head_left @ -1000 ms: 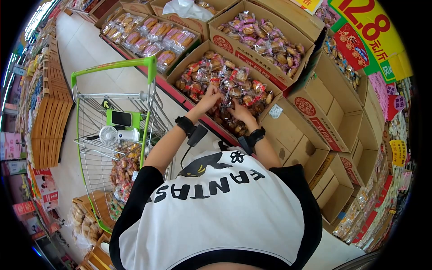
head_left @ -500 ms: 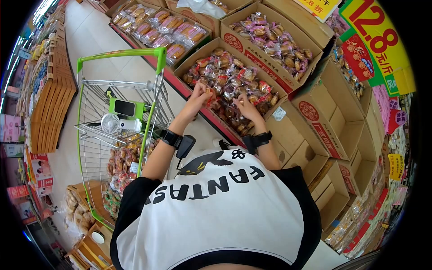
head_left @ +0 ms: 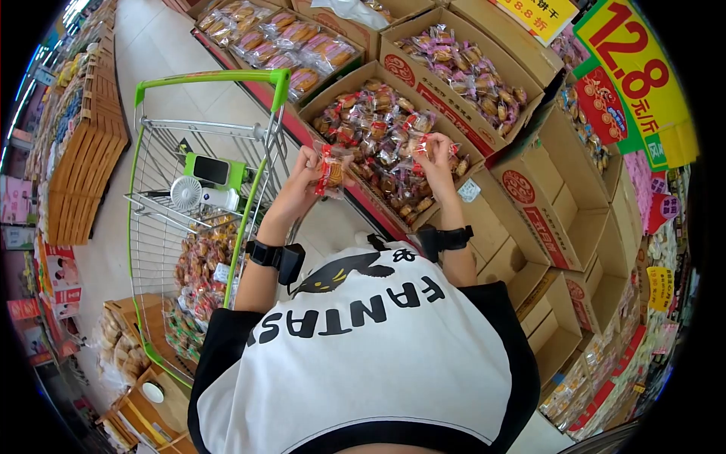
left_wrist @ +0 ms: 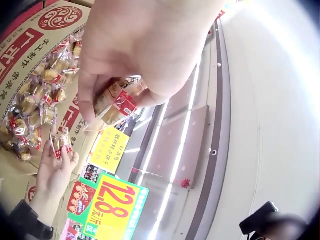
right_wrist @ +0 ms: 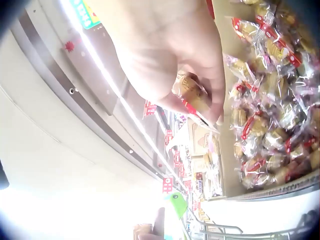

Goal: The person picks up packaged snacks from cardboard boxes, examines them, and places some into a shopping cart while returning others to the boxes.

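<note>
My left hand (head_left: 301, 175) pinches a wrapped mooncake (head_left: 330, 175), a round brown cake in clear film with a red band, at the left front edge of the carton. Close up in the left wrist view, the fingers and thumb grip this packet (left_wrist: 115, 104) from both sides. Over the carton's right part, my right hand (head_left: 440, 159) pinches a second wrapped mooncake (right_wrist: 192, 95) between thumb and fingers. Below both hands stands the open cardboard carton (head_left: 454, 129), holding a heap of similar red-banded packets (head_left: 378, 125).
A shopping cart (head_left: 283, 87) with green trim stands at the left, bagged goods (head_left: 200, 265) and a small white fan (head_left: 186, 192) in it. Neighbouring cartons hold pink-wrapped cakes (head_left: 469, 72) and flat packs (head_left: 295, 34). A yellow price sign (head_left: 628, 76) stands at the back right.
Both hands were down among the packets; they have risen and spread apart, each with a wrapped mooncake. The left hand has moved left, towards the cart, and the right hand to the right.
</note>
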`<state>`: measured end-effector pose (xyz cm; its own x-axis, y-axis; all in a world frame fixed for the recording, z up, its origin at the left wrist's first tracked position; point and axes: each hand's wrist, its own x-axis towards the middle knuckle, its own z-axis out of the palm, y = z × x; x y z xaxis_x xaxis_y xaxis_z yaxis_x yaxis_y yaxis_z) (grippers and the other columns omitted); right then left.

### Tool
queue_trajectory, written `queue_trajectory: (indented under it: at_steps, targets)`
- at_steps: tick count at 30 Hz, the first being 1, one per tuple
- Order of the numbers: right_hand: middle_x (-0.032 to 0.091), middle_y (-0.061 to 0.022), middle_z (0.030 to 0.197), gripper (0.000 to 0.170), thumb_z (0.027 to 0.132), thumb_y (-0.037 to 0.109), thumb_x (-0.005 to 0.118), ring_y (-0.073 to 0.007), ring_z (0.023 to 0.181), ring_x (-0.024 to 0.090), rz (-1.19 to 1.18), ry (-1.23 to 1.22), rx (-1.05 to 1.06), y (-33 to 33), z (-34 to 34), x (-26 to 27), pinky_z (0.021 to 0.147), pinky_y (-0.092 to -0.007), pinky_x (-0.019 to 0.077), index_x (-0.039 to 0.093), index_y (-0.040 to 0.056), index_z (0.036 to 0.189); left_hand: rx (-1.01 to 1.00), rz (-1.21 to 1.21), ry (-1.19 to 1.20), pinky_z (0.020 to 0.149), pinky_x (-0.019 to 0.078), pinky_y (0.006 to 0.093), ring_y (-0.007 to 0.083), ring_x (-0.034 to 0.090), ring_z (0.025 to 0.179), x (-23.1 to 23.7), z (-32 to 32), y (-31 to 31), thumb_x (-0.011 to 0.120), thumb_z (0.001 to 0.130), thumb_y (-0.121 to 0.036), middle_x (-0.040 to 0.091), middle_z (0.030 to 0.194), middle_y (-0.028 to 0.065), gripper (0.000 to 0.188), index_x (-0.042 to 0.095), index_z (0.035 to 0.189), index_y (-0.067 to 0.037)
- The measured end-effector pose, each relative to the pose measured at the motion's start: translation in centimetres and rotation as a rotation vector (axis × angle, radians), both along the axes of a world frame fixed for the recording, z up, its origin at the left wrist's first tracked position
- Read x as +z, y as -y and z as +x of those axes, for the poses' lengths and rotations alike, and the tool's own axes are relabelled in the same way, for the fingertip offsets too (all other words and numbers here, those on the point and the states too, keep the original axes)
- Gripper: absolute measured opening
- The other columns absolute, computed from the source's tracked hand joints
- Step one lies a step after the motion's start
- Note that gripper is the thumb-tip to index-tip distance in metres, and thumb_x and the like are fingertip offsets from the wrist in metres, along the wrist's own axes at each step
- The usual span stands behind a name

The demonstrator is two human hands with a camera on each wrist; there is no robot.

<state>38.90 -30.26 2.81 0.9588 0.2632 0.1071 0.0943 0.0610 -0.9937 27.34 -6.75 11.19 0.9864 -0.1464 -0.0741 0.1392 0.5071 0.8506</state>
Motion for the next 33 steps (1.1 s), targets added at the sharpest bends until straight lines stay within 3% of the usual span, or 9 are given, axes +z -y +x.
queue_trajectory:
  at_steps: [1, 4, 5, 9, 19, 21, 24, 27, 33]
  targets:
    - [0.034, -0.0097, 0.114, 0.047, 0.073, -0.006, 0.053, -0.0195, 0.106, 0.041, 0.049, -0.097, 0.058, -0.3, -0.2, 0.2, 0.081, -0.0289, 0.0376, 0.028, 0.0093, 0.110, 0.007, -0.002, 0.002, 0.059, 0.0504, 0.0312, 0.0351, 0.055, 0.090, 0.0, -0.4, -0.2, 0.032, 0.078, -0.004, 0.039, 0.118, 0.0222, 0.013, 0.024, 0.083, -0.012]
    - [0.032, -0.0121, 0.122, 0.058, 0.073, -0.007, 0.053, -0.0185, 0.106, 0.042, 0.180, -0.131, 0.155, -1.7, -1.7, 1.9, 0.081, -0.0280, 0.0386, 0.024, 0.0105, 0.120, 0.026, 0.004, 0.016, 0.059, 0.0513, 0.0320, 0.0371, 0.054, 0.094, 0.1, -1.5, -0.7, 0.033, 0.078, -0.003, 0.040, 0.117, 0.0223, 0.014, 0.024, 0.083, -0.013]
    - [0.046, -0.0145, 0.112, 0.070, 0.071, -0.007, 0.052, -0.0181, 0.102, 0.046, 0.157, -0.144, 0.176, -2.1, -2.2, 2.8, 0.085, -0.0288, 0.0354, 0.016, 0.0122, 0.128, 0.022, -0.021, 0.013, 0.060, 0.0516, 0.0330, 0.0383, 0.052, 0.096, 0.5, -1.9, -0.8, 0.033, 0.077, -0.003, 0.040, 0.116, 0.0221, 0.015, 0.024, 0.083, -0.013]
    - [0.038, -0.0110, 0.120, 0.060, 0.071, -0.008, 0.054, -0.0165, 0.102, 0.046, 0.233, -0.151, 0.394, -3.5, -2.7, 3.0, 0.080, -0.0265, 0.0400, 0.026, 0.0090, 0.121, 0.063, -0.023, 0.005, 0.063, 0.0521, 0.0364, 0.0405, 0.049, 0.100, 0.8, -3.3, -1.0, 0.032, 0.076, 0.000, 0.042, 0.113, 0.0210, 0.016, 0.024, 0.084, -0.013]
    - [0.034, -0.0081, 0.120, 0.053, 0.073, -0.004, 0.055, -0.0155, 0.101, 0.046, 0.197, -0.187, 0.441, -6.7, -4.8, 5.4, 0.085, -0.0273, 0.0374, 0.032, 0.0070, 0.119, 0.238, 0.028, 0.014, 0.067, 0.0496, 0.0351, 0.0380, 0.047, 0.105, -1.0, -6.8, -2.3, 0.032, 0.077, 0.002, 0.046, 0.106, 0.0184, 0.017, 0.026, 0.086, -0.011]
    - [0.037, -0.0084, 0.116, 0.052, 0.073, -0.003, 0.055, -0.0149, 0.101, 0.046, 0.228, -0.180, 0.490, -7.4, -5.4, 6.1, 0.085, -0.0268, 0.0377, 0.032, 0.0062, 0.119, 0.325, 0.006, 0.018, 0.068, 0.0474, 0.0330, 0.0254, 0.052, 0.097, -1.6, -7.5, -2.7, 0.038, 0.078, 0.002, 0.047, 0.090, 0.0095, 0.016, 0.030, 0.085, -0.010]
    - [0.045, -0.0084, 0.108, 0.049, 0.075, -0.003, 0.055, -0.0175, 0.099, 0.049, 0.255, -0.119, 0.599, -8.8, -5.9, 6.5, 0.084, -0.0287, 0.0410, 0.033, 0.0047, 0.118, 0.420, 0.034, -0.047, 0.068, 0.0460, 0.0294, 0.0142, 0.052, 0.082, -1.0, -8.7, -2.7, 0.046, 0.079, 0.001, 0.045, 0.082, 0.0036, 0.016, 0.035, 0.083, -0.009]
    - [0.046, -0.0073, 0.103, 0.050, 0.073, -0.003, 0.057, -0.0164, 0.096, 0.049, 0.258, -0.128, 0.705, -10.3, -6.6, 7.5, 0.082, -0.0279, 0.0424, 0.034, 0.0048, 0.117, 0.425, 0.042, -0.041, 0.076, 0.0462, 0.0303, 0.0112, 0.049, 0.083, -1.5, -9.9, -3.2, 0.047, 0.081, 0.000, 0.044, 0.088, 0.0021, 0.015, 0.036, 0.087, -0.008]
    - [0.048, -0.0065, 0.099, 0.050, 0.069, -0.001, 0.062, -0.0150, 0.095, 0.049, 0.286, -0.152, 0.915, -14.0, -8.6, 8.4, 0.079, -0.0249, 0.0423, 0.038, 0.0041, 0.113, 0.644, 0.060, -0.014, 0.073, 0.0443, 0.0240, 0.0086, 0.047, 0.083, -1.6, -12.1, -3.5, 0.049, 0.081, -0.001, 0.044, 0.088, 0.0006, 0.015, 0.038, 0.089, -0.009]
